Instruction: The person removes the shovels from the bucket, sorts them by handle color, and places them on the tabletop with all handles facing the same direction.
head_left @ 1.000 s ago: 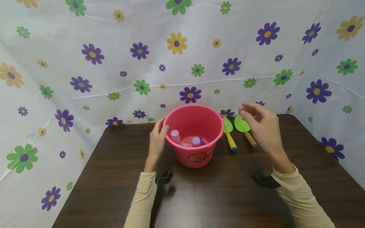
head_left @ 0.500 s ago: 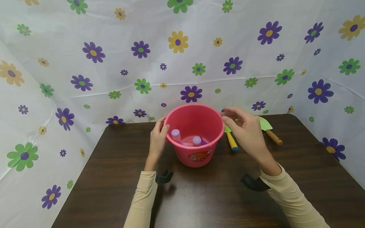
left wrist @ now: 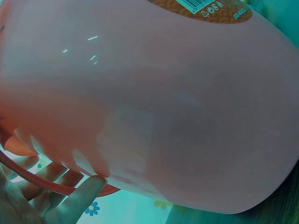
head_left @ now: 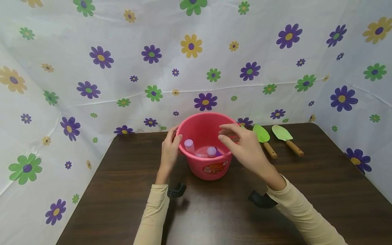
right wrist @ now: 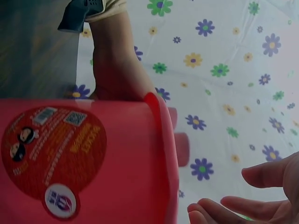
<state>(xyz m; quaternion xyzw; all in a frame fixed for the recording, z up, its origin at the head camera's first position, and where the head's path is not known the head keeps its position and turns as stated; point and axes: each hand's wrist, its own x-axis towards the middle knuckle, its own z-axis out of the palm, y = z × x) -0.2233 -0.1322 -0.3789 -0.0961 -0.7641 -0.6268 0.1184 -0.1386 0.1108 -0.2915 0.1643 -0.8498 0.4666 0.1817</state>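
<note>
A pink bucket (head_left: 199,166) stands upright on the dark wooden table, an oval label on its front. My left hand (head_left: 169,149) grips its left rim, thumb on the near side, as the left wrist view also shows with the fingers (left wrist: 88,196) at the bucket wall. Over the bucket's right rim hovers my right hand (head_left: 245,146), thumb and fingers loosely bent with a gap between them and nothing held. Inside lie pink cylinders with lilac ends, one leaning at the left (head_left: 189,145) and another lilac end (head_left: 211,151) near the middle, beside something dark purple (head_left: 218,152).
Two small trowels with wooden handles lie right of the bucket, one bright green (head_left: 261,133), one pale green (head_left: 281,132). A yellow-handled trowel seen there earlier is hidden behind my right hand. A white flowered cloth (head_left: 122,68) hangs behind the table (head_left: 128,170).
My right hand has moved left, from above the trowels to over the bucket's right rim, uncovering the pale green trowel. The left hand has stayed on the rim.
</note>
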